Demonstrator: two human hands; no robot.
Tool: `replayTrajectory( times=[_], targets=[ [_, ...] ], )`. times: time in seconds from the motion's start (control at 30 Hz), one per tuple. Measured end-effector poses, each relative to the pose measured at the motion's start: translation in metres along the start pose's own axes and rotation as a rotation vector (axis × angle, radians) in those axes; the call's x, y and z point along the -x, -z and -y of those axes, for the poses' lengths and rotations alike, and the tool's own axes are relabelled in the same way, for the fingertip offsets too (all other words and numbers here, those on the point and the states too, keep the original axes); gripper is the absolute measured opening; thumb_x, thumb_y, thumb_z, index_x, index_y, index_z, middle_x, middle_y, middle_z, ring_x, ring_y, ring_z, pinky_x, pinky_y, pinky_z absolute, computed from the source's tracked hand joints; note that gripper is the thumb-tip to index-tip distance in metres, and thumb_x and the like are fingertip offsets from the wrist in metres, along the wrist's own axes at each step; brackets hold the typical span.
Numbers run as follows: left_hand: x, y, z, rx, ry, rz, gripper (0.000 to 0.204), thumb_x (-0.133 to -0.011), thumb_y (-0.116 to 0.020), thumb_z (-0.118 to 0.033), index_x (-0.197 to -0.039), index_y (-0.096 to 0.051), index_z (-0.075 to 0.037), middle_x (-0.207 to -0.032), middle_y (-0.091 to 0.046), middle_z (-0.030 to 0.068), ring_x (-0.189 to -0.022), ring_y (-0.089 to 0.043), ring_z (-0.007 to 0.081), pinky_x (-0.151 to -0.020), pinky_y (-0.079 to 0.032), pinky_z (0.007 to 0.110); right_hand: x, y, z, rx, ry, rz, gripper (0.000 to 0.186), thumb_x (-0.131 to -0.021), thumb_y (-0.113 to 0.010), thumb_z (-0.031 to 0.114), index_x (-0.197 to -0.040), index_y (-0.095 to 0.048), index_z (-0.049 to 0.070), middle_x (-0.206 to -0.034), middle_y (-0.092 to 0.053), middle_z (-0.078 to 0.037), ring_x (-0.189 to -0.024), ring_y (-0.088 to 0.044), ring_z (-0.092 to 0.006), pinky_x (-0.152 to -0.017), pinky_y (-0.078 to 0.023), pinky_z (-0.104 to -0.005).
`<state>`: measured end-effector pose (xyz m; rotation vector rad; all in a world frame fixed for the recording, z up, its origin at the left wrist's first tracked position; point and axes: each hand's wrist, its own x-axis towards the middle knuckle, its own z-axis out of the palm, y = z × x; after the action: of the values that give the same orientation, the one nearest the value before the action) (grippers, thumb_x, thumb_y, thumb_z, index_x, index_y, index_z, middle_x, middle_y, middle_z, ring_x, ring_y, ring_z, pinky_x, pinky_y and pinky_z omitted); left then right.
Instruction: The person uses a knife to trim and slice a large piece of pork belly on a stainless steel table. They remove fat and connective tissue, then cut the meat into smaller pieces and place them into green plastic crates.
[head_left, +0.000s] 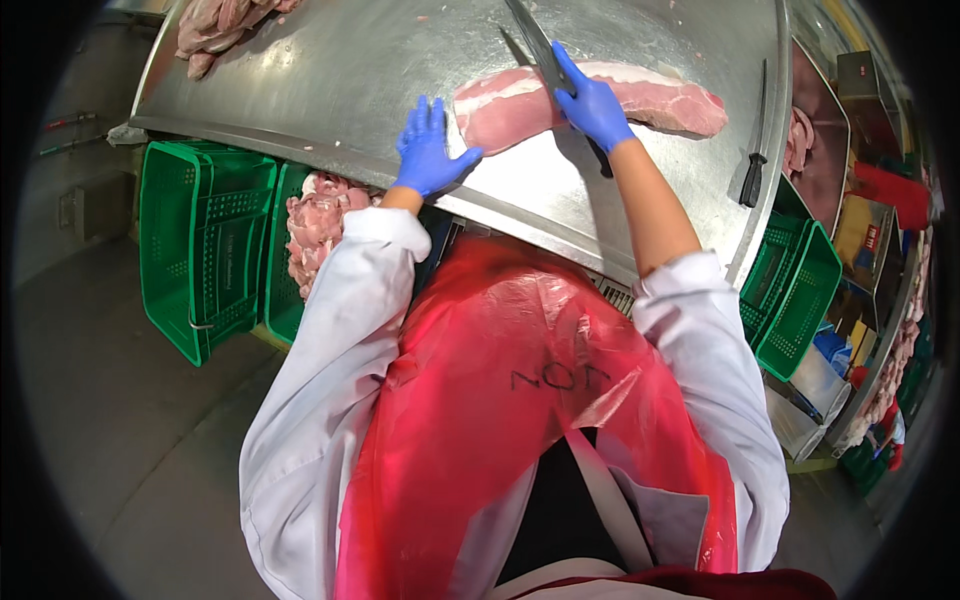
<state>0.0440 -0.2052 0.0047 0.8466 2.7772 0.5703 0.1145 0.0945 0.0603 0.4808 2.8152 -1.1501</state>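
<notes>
A long slab of raw pork loin (pixel 510 112), pink with a white fat edge, lies across the steel table (pixel 370 75). My right hand (pixel 595 108), in a blue glove, is closed around the dark handle of a large knife (pixel 543 45) over the loin. The blade points away and to the left, and the handle's end shows below my palm. At the loin's left end, my left hand (pixel 430 150), gloved in blue as well, rests with fingers spread and holds nothing. Its thumb is close to the meat; whether they touch I cannot tell.
A thin-bladed knife with a black handle (pixel 754 178) lies at the table's right edge. More meat (pixel 225 30) is piled at the far left. Green crates (pixel 205 250) stand below the left edge, one holding meat trimmings (pixel 318 225); another green crate (pixel 800 300) is on the right.
</notes>
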Motion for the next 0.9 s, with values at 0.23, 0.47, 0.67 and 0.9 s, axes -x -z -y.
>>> replayTrajectory(
  times=[0.23,0.47,0.67,0.9],
  targets=[
    [0.027,0.029,0.102,0.161,-0.064,-0.358,0.095,-0.083,-0.076,-0.048,-0.152,-0.032,0.001,-0.154,-0.034,0.0289,-0.141,-0.034,0.0452,-0.115,-0.026,0.057,0.005,-0.03,-0.015,0.004,0.008,-0.076,0.074,-0.094,-0.057,0.02,-0.16,-0.025,0.03,-0.103,-0.072,-0.024,-0.09,-0.072,-0.0355,-0.082,-0.056,-0.0434],
    [-0.008,0.054,0.112,0.357,-0.033,-0.548,0.062,-0.089,-0.077,-0.024,-0.137,-0.048,0.003,-0.129,-0.057,0.0205,-0.12,-0.056,0.0328,-0.102,-0.043,0.043,0.075,-0.059,0.028,-0.524,-0.352,-0.013,0.081,-0.095,-0.058,0.007,-0.162,-0.018,0.026,-0.084,-0.072,-0.014,-0.066,-0.07,-0.0165,-0.062,-0.057,-0.0317],
    [-0.063,0.075,0.091,0.473,-0.078,-0.593,0.048,-0.09,-0.076,-0.02,-0.128,-0.056,0.002,-0.11,-0.065,0.0129,-0.097,-0.061,0.0222,-0.087,-0.049,0.037,0.167,-0.067,0.054,-0.628,-0.435,0.148,0.082,-0.095,-0.056,0.002,-0.162,-0.017,0.029,-0.074,-0.069,-0.009,-0.058,-0.064,-0.013,-0.054,-0.053,-0.0289],
    [-0.097,0.043,-0.034,0.646,-0.254,-0.305,0.036,-0.083,-0.078,-0.026,-0.11,-0.067,-0.004,-0.095,-0.066,0.0111,-0.083,-0.064,0.0244,-0.074,-0.054,0.039,0.238,-0.035,0.022,-0.698,-0.358,0.054,0.081,-0.095,-0.055,-0.001,-0.162,-0.02,0.027,-0.089,-0.069,-0.009,-0.062,-0.062,-0.0105,-0.055,-0.054,-0.0252]
  ],
)
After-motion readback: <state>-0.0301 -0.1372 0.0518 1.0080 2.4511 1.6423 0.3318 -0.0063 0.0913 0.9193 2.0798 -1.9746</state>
